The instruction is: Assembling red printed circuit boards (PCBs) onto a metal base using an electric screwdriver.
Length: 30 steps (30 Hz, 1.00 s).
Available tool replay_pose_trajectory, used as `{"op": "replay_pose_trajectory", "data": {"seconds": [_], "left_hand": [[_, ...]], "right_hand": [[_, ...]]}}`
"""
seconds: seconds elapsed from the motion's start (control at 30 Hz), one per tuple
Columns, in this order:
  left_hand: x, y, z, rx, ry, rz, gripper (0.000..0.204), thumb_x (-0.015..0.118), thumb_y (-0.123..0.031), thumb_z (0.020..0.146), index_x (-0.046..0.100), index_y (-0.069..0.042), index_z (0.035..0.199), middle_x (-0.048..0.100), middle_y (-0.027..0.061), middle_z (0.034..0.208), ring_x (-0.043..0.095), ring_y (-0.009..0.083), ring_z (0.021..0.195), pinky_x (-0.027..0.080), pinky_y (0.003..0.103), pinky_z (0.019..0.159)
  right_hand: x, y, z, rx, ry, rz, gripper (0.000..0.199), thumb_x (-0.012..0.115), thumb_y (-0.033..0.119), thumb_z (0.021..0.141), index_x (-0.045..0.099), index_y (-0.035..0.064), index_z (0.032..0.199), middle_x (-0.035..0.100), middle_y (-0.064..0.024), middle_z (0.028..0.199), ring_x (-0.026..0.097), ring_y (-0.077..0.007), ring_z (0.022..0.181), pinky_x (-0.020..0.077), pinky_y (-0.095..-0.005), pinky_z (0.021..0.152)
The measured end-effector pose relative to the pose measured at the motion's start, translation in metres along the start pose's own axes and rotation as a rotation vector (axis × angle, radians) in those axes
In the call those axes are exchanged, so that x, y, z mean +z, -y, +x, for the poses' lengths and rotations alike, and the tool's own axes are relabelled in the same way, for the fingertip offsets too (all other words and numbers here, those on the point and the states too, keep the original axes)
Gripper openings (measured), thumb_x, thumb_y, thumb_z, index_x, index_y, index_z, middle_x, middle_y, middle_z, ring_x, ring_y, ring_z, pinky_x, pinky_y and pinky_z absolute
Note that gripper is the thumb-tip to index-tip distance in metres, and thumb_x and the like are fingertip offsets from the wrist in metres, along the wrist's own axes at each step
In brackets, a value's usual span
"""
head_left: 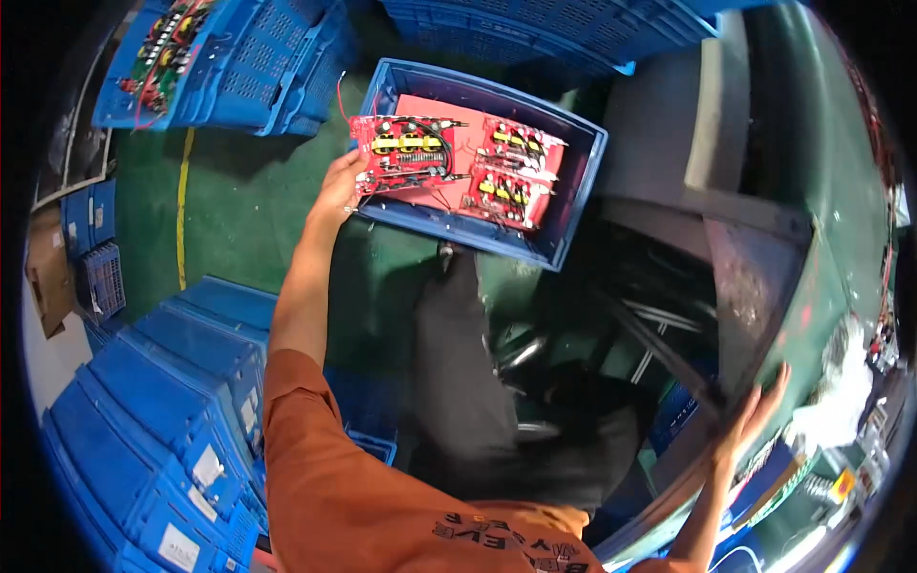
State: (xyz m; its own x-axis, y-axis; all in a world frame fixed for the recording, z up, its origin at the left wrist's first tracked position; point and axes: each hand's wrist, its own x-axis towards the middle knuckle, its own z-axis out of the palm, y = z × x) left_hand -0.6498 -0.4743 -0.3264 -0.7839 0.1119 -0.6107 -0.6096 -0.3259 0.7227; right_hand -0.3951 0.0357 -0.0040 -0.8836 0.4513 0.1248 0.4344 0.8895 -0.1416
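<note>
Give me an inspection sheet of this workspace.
Surface: green bench at right; green floor.
Boards: one red circuit board in hand at the blue bin; two more boards inside, on a pink sheet.
Clutter: crumpled white plastic on the bench.
Hands: left hand grips the board's left edge; right hand open at the bench edge.
Cables: thin red wire by the held board.
Surroundings: blue crates, yellow floor line.

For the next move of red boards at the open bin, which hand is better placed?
Probably the left hand: it grips one red board at the open bin; the right hand is away at the green table.
</note>
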Motion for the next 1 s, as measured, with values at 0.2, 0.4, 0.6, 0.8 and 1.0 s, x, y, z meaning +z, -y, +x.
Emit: {"op": "replay_pose_trajectory", "data": {"seconds": [0.2,0.4,0.6,0.8,1.0], "left_hand": [[-0.086,0.033,0.141,-0.017,0.005,0.188,0.028,0.048,-0.018,0.095,0.056,0.000,0.115,0.066,0.0065,0.097,0.064,0.0107,0.077,0.051,0.024,0.068],[-0.042,0.041,0.192,-0.110,0.104,0.197,0.027,0.048,-0.019,0.095,0.058,-0.001,0.113,0.066,0.0056,0.095,0.063,0.0099,0.075,0.051,0.024,0.066],[-0.051,0.071,0.227,-0.084,0.163,0.261,0.021,0.051,-0.022,0.094,0.062,-0.005,0.101,0.064,-0.0010,0.088,0.059,0.0075,0.075,0.048,0.023,0.065],[-0.079,0.100,0.262,0.145,0.064,0.750,0.020,0.054,-0.023,0.089,0.065,-0.007,0.084,0.064,0.0016,0.082,0.059,0.0136,0.077,0.046,0.030,0.067],[-0.061,0.106,0.251,0.224,-0.245,1.203,0.024,0.049,-0.019,0.077,0.065,-0.002,0.078,0.062,0.0241,0.091,0.061,0.0359,0.086,0.047,0.045,0.074]], "right_hand": [[-0.006,-0.004,0.004,0.014,0.055,-0.120,0.053,0.029,0.037,0.097,0.033,0.0050,0.139,0.036,-0.0184,0.140,0.032,-0.0338,0.131,0.0232,-0.0465,0.107],[-0.013,-0.002,0.005,-0.257,0.159,-0.274,0.053,0.025,0.036,0.098,0.031,0.0052,0.140,0.035,-0.0228,0.140,0.032,-0.0395,0.130,0.0243,-0.0504,0.106],[-0.010,0.000,0.009,-0.190,0.134,-0.203,0.053,0.025,0.037,0.098,0.031,0.0048,0.140,0.034,-0.0235,0.140,0.032,-0.0402,0.130,0.0242,-0.0509,0.106],[-0.003,-0.005,0.008,-0.150,0.074,-0.143,0.054,0.024,0.037,0.098,0.031,0.0043,0.140,0.034,-0.0241,0.140,0.032,-0.0410,0.130,0.0241,-0.0514,0.106],[0.000,-0.013,0.001,-0.151,0.014,-0.054,0.054,0.024,0.037,0.098,0.030,0.0039,0.140,0.033,-0.0248,0.140,0.032,-0.0418,0.130,0.0239,-0.0519,0.106]]}}
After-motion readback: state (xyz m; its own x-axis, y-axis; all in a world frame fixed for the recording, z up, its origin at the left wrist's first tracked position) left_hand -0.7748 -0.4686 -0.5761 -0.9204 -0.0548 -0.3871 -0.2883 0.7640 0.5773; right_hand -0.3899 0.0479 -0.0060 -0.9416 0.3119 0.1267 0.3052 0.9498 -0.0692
